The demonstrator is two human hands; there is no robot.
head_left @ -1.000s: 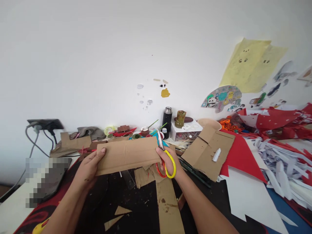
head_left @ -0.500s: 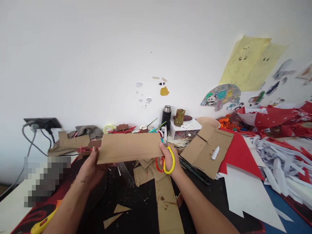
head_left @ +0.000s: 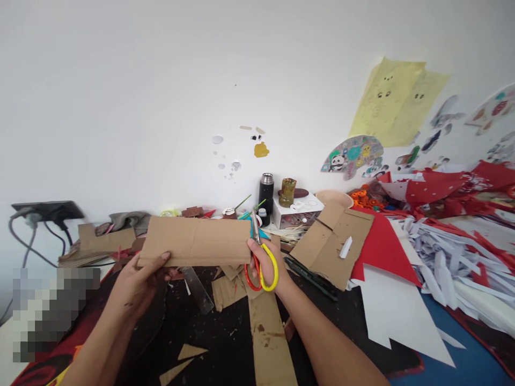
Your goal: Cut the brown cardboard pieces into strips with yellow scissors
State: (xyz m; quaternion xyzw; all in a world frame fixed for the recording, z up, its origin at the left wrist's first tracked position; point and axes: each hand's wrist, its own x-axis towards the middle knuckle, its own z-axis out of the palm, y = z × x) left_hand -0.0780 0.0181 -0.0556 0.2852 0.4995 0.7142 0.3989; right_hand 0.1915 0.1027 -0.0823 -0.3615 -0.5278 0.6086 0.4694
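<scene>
My left hand (head_left: 139,284) is closed on the card (head_left: 197,241), thumb flat on the near face by its lower left corner, the other fingers mostly hidden behind. My right hand (head_left: 281,276) is curled round the scissors (head_left: 256,231), its thumb against the card's right end; the blades point up beside that end, and I can't tell how far apart they stand. I hold the card up in the air, nearer me than the flask (head_left: 266,201) and mostly to its left.

Just right of the flask is the box (head_left: 292,219), with the jar (head_left: 287,194) standing on it. Farther right of the flask come the bowl (head_left: 336,198), the red paper (head_left: 388,252) and the white shreds (head_left: 446,262). Nearer me than the flask lie the brown strip (head_left: 270,340), the clear ruler (head_left: 198,289) to its left and two scraps (head_left: 191,351). Well left of the flask sit the sockets (head_left: 46,210).
</scene>
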